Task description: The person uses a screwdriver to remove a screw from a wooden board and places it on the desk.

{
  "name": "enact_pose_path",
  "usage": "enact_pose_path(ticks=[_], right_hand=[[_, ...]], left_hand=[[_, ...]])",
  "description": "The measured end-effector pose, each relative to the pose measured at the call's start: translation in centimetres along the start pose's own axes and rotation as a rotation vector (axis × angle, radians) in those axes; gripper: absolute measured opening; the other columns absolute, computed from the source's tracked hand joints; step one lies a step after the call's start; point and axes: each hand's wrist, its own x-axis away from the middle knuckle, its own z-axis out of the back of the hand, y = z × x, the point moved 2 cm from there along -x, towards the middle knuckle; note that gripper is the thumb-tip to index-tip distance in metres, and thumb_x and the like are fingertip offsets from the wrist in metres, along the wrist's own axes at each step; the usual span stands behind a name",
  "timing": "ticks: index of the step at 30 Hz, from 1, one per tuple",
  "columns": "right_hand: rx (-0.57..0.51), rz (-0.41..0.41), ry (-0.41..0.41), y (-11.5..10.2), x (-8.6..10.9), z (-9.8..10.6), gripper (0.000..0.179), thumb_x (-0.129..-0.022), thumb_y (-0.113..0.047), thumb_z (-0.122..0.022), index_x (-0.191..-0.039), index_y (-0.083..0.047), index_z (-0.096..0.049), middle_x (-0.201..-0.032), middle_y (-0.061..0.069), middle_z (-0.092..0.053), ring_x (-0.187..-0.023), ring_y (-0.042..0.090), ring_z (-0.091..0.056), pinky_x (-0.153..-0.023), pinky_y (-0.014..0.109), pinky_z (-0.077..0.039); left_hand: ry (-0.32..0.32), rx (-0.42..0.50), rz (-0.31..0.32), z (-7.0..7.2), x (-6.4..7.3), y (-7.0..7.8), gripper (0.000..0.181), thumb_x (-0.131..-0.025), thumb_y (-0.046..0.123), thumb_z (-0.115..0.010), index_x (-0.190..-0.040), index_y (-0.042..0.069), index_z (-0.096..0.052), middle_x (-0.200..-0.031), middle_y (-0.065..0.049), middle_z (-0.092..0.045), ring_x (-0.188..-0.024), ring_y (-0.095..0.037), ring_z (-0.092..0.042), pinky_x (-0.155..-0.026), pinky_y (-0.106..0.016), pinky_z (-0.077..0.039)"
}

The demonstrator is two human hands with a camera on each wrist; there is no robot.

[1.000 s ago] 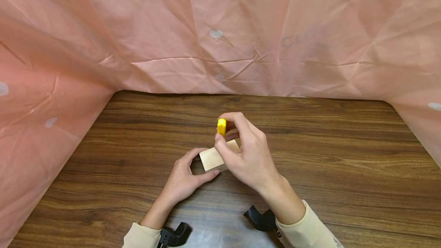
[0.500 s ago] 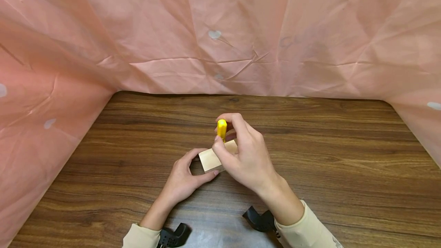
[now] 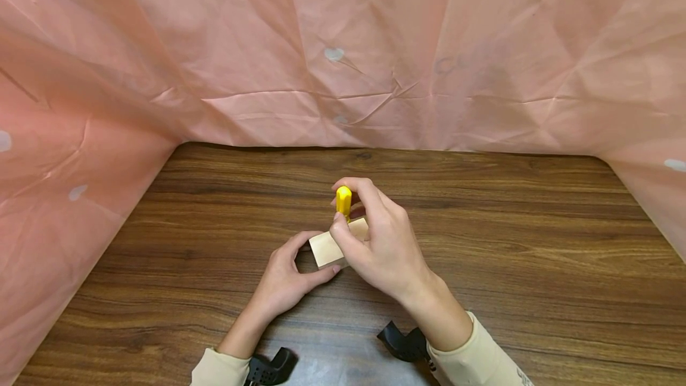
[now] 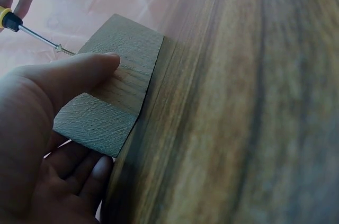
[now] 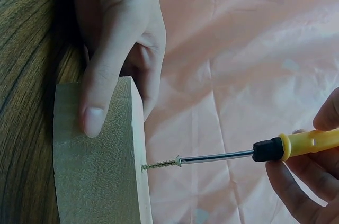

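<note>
1. On the upper face of the wooden block [image 3: 326, 249], the screw [image 5: 161, 164] stands with its tip at the wood and its head pointing up, away from the table [image 3: 525, 255]; the tip's depth is too small to judge.
2. Its long axis rises roughly square to that face, and the shaft of the screwdriver [image 5: 265, 150] runs on from the screw head in very nearly the same line, handle uppermost. That shared line looks like the relation that matters most.
3. The block's own long axis slants across the table, from its near-left end to its farther right end.
4. The left hand [image 3: 286, 282] is nearer the block: it grips the left end, thumb against the near side, fingers curled round beyond, the gap between them just the block's breadth.
5. The right hand [image 3: 388, 243] is over the block, thumb and fingertips closed narrowly about the yellow handle, joined to the screw only through the tool.
6. Beyond the table hangs pink cloth [image 3: 375, 28].
</note>
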Motion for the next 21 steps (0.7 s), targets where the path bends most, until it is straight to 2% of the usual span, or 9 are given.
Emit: enact_pose_path(ticks=[11, 21], right_hand=[[0.008, 0.006, -0.018, 0.06, -0.01, -0.09, 0.032, -0.091, -0.004, -0.065, -0.122, -0.009, -0.064, -0.099, 0.001, -0.072, -0.093, 0.014, -0.072, -0.084, 0.032, -0.061], [0.049, 0.041, -0.015, 0.00, 0.05, -0.21, 0.021, -0.101, -0.009, -0.065, -0.122, -0.007, -0.066, -0.098, 0.000, -0.069, -0.092, 0.012, -0.068, -0.081, 0.030, -0.058]], left_hand=[[-0.002, 0.009, 0.002, 0.00, 0.03, 0.00, 0.053, -0.079, 0.028, -0.097, -0.126, 0.034, -0.072, -0.122, 0.010, -0.075, -0.114, -0.014, -0.066, -0.109, -0.045, -0.046], [0.001, 0.002, 0.006, -0.01, 0.01, 0.00, 0.054, -0.079, 0.028, -0.097, -0.127, 0.033, -0.072, -0.120, 0.010, -0.075, -0.113, -0.014, -0.066, -0.108, -0.044, -0.046]])
